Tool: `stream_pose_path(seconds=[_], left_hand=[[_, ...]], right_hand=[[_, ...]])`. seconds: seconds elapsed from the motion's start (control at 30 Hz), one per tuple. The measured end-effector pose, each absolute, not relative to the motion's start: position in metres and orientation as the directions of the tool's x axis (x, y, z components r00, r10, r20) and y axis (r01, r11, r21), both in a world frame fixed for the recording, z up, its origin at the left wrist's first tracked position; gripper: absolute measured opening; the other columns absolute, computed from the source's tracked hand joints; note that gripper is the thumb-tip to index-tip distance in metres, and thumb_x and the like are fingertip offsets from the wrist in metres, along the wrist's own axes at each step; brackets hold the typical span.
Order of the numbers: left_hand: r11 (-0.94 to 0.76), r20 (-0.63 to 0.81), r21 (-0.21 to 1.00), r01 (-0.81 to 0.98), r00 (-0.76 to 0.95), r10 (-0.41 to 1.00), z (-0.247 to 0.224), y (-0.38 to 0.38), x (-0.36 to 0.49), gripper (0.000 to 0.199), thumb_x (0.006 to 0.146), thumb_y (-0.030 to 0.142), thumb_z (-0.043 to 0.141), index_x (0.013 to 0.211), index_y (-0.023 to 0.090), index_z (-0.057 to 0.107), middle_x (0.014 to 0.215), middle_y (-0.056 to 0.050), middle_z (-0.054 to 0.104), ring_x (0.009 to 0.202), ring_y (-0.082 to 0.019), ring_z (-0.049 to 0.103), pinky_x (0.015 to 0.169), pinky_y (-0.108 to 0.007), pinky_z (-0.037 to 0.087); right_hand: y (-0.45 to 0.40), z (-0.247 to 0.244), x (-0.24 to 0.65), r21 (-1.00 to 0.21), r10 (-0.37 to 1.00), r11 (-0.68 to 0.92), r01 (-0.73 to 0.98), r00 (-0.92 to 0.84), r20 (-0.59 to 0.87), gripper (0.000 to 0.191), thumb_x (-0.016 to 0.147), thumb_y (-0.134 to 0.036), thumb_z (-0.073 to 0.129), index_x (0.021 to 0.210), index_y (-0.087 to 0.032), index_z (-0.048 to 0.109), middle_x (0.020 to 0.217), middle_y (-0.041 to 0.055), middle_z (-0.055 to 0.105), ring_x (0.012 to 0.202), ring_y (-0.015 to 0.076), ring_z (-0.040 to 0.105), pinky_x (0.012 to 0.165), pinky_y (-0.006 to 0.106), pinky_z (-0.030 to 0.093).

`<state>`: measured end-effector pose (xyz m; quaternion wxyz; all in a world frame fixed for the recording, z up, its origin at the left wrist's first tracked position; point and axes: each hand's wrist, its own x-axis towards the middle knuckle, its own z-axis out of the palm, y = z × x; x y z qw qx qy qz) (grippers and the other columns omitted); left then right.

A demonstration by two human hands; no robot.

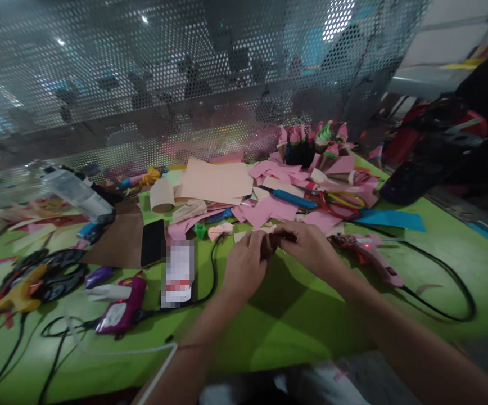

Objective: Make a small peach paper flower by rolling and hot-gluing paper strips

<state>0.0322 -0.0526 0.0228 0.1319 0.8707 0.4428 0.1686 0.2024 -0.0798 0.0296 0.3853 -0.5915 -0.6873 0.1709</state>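
Note:
Over the green table, my left hand (246, 264) and my right hand (305, 247) meet, fingers closed around a small brown piece (270, 243). It looks like rolled paper, but my fingers cover most of it. To the right of my right hand lies a pink hot glue gun (376, 261) with a red light on and a black cord. Pink paper scraps (265, 211) are scattered just beyond both hands. A blue-handled cutter (290, 198) and red-and-yellow scissors (340, 202) rest among them.
Small cone-shaped pink and green paper pieces (324, 132) stand at the back. On the left are a phone (153, 243), a white packet (179, 273), a magenta power strip (121, 306), an orange glue gun (25, 289) and a clear bottle (75, 194). A perforated metal screen (143, 112) stands behind the table.

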Motion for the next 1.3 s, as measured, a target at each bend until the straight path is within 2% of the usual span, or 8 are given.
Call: stream_pose_path(seconds=[0.13,0.3,0.4,0.57,0.67,0.77,0.9,1.3], left_hand=[[-0.533,0.12,0.411,0.74,0.536,0.836,0.018,-0.05,0.03,0.042,0.08,0.011,0.055,0.12,0.023,0.051,0.114,-0.009,0.067,0.091,-0.025,0.067,0.072,-0.032,0.046],[-0.493,0.067,0.434,0.755,0.518,0.853,0.015,-0.049,0.031,0.035,0.086,0.019,0.054,0.12,0.023,0.049,0.099,-0.007,0.072,0.088,-0.027,0.069,0.067,-0.032,0.044],[-0.493,0.08,0.433,0.754,0.513,0.855,0.015,-0.051,0.032,0.032,0.088,0.021,0.053,0.12,0.022,0.049,0.098,-0.008,0.073,0.088,-0.027,0.069,0.068,-0.031,0.044],[-0.499,0.037,0.371,0.783,0.525,0.85,0.017,-0.053,0.034,0.029,0.084,0.012,0.051,0.112,0.02,0.05,0.092,-0.008,0.072,0.083,-0.025,0.069,0.067,-0.031,0.043],[-0.516,-0.004,0.331,0.79,0.548,0.836,0.018,-0.053,0.035,0.026,0.084,0.009,0.049,0.107,0.02,0.05,0.096,-0.008,0.071,0.083,-0.023,0.069,0.067,-0.03,0.042],[-0.526,-0.022,0.301,0.796,0.557,0.83,0.02,-0.054,0.036,0.025,0.086,0.01,0.048,0.109,0.019,0.049,0.101,-0.009,0.071,0.087,-0.024,0.069,0.067,-0.031,0.042],[-0.523,-0.013,0.301,0.798,0.551,0.834,0.022,-0.056,0.036,0.028,0.087,0.012,0.048,0.114,0.019,0.047,0.098,-0.009,0.071,0.088,-0.025,0.069,0.067,-0.031,0.041],[-0.466,0.008,0.382,0.798,0.502,0.865,0.019,-0.055,0.035,0.015,0.09,0.019,0.049,0.105,0.02,0.046,0.088,-0.007,0.072,0.082,-0.025,0.069,0.061,-0.03,0.035]], right_hand=[[-0.079,0.03,0.203,-0.689,0.955,0.225,0.689,-0.016,0.297,0.018,0.079,-0.009,0.058,0.08,-0.021,0.072,0.078,0.0015,0.075,0.073,0.0187,0.068,0.067,0.026,0.045],[-0.079,0.029,0.202,-0.67,0.955,0.22,0.709,-0.018,0.296,0.02,0.078,-0.008,0.059,0.084,-0.021,0.073,0.082,0.002,0.076,0.077,0.0189,0.068,0.07,0.027,0.045],[-0.079,0.028,0.201,-0.656,0.959,0.21,0.725,-0.021,0.283,0.022,0.076,-0.005,0.058,0.082,-0.02,0.072,0.081,0.0024,0.075,0.077,0.0185,0.067,0.071,0.027,0.044],[-0.077,0.027,0.201,-0.637,0.968,0.192,0.747,-0.037,0.248,0.018,0.073,-0.005,0.055,0.074,-0.019,0.067,0.074,0.0024,0.071,0.07,0.0176,0.062,0.066,0.027,0.039],[-0.077,0.025,0.201,-0.598,0.969,0.192,0.778,-0.053,0.242,0.015,0.071,-0.006,0.055,0.071,-0.018,0.063,0.073,0.0032,0.069,0.069,0.0178,0.058,0.065,0.027,0.036],[-0.076,0.02,0.2,-0.541,0.965,0.198,0.817,-0.065,0.255,0.013,0.071,-0.007,0.054,0.068,-0.019,0.057,0.071,0.004,0.065,0.067,0.0179,0.054,0.062,0.027,0.032],[-0.077,0.015,0.198,-0.487,0.946,0.217,0.846,-0.059,0.318,0.014,0.07,-0.006,0.053,0.07,-0.019,0.055,0.073,0.0045,0.064,0.07,0.0183,0.054,0.063,0.027,0.031],[-0.077,0.017,0.2,-0.569,0.946,0.269,0.777,-0.101,0.309,0.013,0.071,-0.008,0.05,0.073,-0.02,0.054,0.072,0.0032,0.063,0.067,0.0172,0.052,0.063,0.027,0.032]])
